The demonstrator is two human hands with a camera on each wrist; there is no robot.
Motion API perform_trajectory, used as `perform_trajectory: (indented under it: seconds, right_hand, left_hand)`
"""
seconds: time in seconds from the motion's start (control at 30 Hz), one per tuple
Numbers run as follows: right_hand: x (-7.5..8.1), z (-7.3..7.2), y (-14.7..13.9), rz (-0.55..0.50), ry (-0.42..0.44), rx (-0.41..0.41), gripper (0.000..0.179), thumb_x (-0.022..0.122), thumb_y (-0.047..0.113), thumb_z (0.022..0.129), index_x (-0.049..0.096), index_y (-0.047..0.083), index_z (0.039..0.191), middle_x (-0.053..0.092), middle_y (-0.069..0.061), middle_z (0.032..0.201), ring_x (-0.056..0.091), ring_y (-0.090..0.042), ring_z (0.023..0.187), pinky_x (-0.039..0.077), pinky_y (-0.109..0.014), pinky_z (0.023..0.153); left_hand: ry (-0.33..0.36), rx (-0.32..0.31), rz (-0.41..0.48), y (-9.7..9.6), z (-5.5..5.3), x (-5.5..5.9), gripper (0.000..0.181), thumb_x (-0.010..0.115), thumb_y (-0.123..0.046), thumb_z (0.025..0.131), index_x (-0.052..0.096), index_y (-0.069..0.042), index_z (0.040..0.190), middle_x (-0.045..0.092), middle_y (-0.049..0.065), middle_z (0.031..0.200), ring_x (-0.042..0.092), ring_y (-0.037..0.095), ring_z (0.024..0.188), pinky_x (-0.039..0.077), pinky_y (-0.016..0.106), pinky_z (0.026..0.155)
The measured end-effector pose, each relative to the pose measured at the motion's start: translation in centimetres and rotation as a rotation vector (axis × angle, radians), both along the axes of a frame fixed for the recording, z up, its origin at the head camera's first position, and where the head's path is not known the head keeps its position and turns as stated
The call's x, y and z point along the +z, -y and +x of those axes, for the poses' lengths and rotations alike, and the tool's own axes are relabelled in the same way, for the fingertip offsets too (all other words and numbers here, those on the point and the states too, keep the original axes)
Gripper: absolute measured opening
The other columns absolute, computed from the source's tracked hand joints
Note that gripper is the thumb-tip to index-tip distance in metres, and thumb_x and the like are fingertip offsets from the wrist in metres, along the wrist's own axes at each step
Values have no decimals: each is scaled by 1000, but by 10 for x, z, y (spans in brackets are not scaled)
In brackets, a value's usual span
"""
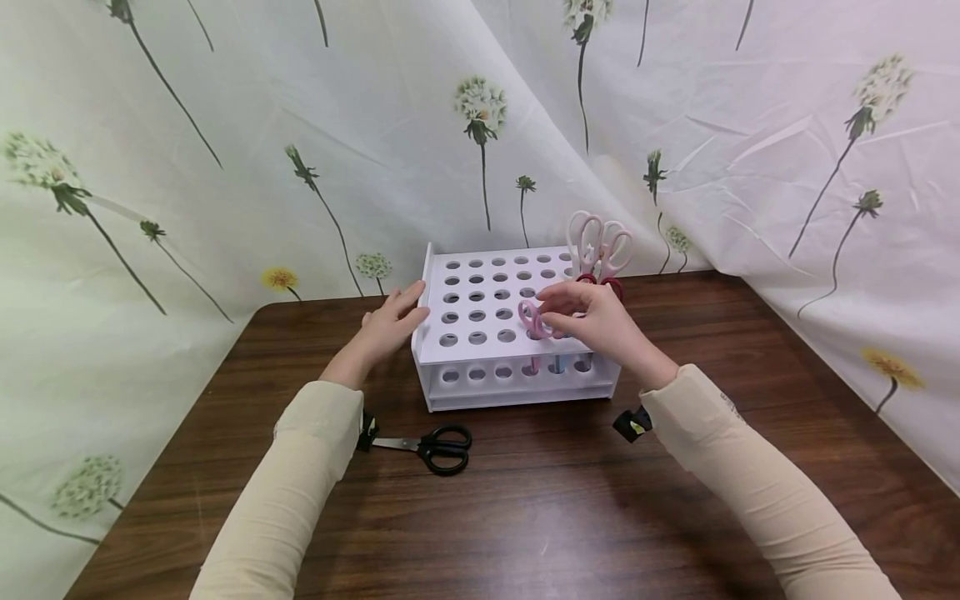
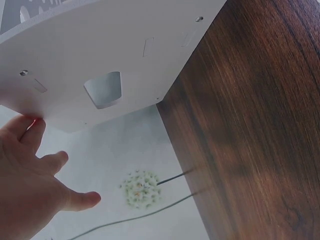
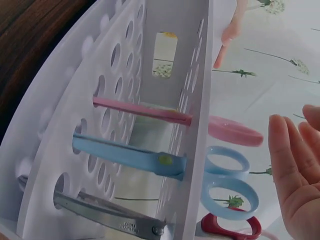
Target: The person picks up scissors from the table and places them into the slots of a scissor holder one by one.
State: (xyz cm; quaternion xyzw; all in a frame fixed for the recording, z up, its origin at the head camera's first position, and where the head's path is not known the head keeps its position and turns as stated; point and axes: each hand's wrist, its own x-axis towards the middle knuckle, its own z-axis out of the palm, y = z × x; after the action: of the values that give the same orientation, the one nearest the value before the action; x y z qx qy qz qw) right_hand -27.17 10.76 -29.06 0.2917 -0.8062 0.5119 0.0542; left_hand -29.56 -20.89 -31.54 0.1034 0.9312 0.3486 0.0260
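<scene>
A white rack (image 1: 491,352) with rows of round holes stands on the table. My left hand (image 1: 390,325) reaches to its left side panel; in the left wrist view the fingertips touch the panel's edge, with the thumb held away. Pink scissors (image 3: 235,131) stand in a front-row hole, loops up and blades down through the lower shelf. My right hand (image 1: 596,321) is just to the right of their handle, and the right wrist view shows its fingers fairly straight, with a small gap to the pink loop. Beside them are blue scissors (image 3: 127,154) and scissors with metal blades (image 3: 110,217).
Black-handled scissors (image 1: 444,450) lie on the wooden table (image 1: 525,517) in front of the rack, blades pointing left. Scissors with pale pink and white loops (image 1: 591,232) rise from the rack's right rear, near red loops (image 1: 615,287). A dandelion-print cloth (image 1: 420,108) hangs behind.
</scene>
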Motion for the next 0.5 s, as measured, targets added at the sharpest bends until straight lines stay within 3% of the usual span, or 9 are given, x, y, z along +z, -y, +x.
perform_trajectory:
  seconds: [0.37,0.5]
  right_hand:
    - [-8,2,8,27,50,115,33,70,8,82,62,-1,113,66,-8,97,62,-18,83,53,-32,68]
    - [-11,3,12,43,26,132,34,71,8,81,62,-1,113,66,-8,97,61,-18,85,52,-33,69]
  left_hand:
    - [0,4,-1,0,-1,-1,58,36,-40,99,16,-19,149,13,2,153,-2,26,138,-10,57,102]
    - [2,4,2,0,-1,-1,58,36,-40,99,16,-19,149,12,2,153,-3,25,138,-11,57,102]
